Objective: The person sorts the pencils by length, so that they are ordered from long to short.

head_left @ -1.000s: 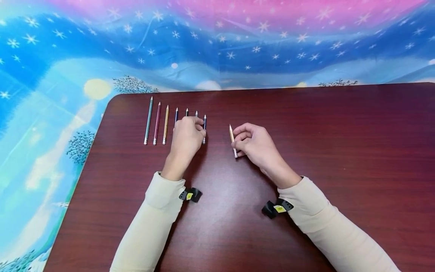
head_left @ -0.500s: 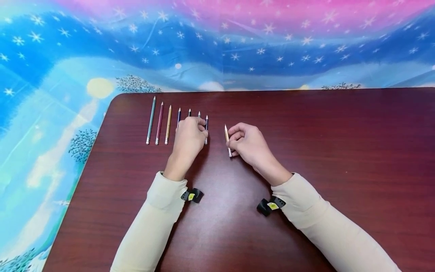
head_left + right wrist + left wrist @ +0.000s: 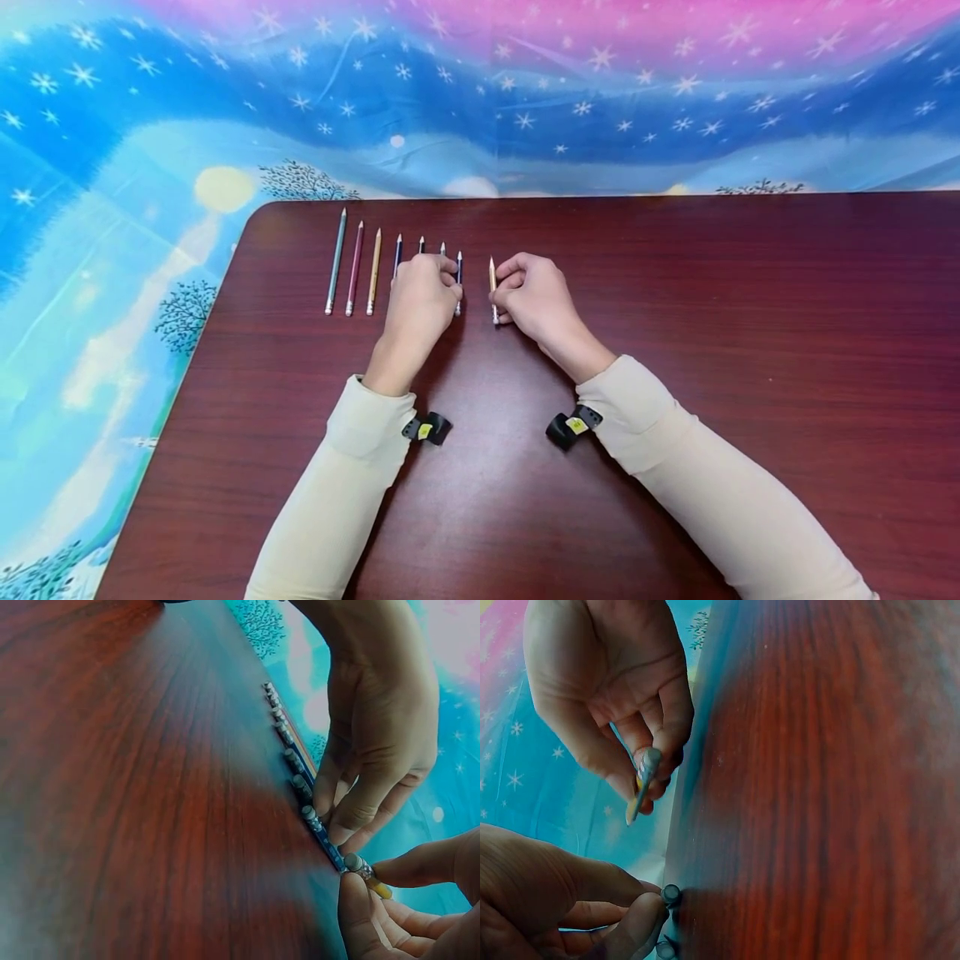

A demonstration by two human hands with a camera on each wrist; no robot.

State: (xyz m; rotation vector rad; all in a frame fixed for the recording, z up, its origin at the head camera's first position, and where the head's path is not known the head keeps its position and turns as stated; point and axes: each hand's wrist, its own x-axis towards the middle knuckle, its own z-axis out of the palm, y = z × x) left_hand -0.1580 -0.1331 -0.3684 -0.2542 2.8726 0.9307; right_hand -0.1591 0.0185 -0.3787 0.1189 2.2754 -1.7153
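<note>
My left hand [image 3: 423, 308] pinches the dark blue pencil [image 3: 460, 271] at the right end of a row of pencils. In the left wrist view, its thumb and finger close on that pencil beside the eraser end. My right hand [image 3: 536, 296] pinches a short yellow pencil [image 3: 492, 275] between thumb and fingers, tip pointing away from me. A narrow gap of table separates the two pencils in the head view. Seen from the right wrist, the yellow pencil's eraser end [image 3: 355, 862] is close beside the dark blue one. The left hand partly hides several pencils in the row.
Left of my left hand lie a teal pencil [image 3: 337, 260], a dark red pencil [image 3: 355, 267] and a longer yellow pencil [image 3: 374, 271], eraser ends toward me. All are on a dark red-brown wooden table [image 3: 712, 333]. A snowflake-patterned cloth [image 3: 600, 100] hangs behind it.
My right hand has moved left and slightly away from me with the short yellow pencil, bringing it nearer the row and straighter. My left hand keeps its hold on the dark blue pencil.
</note>
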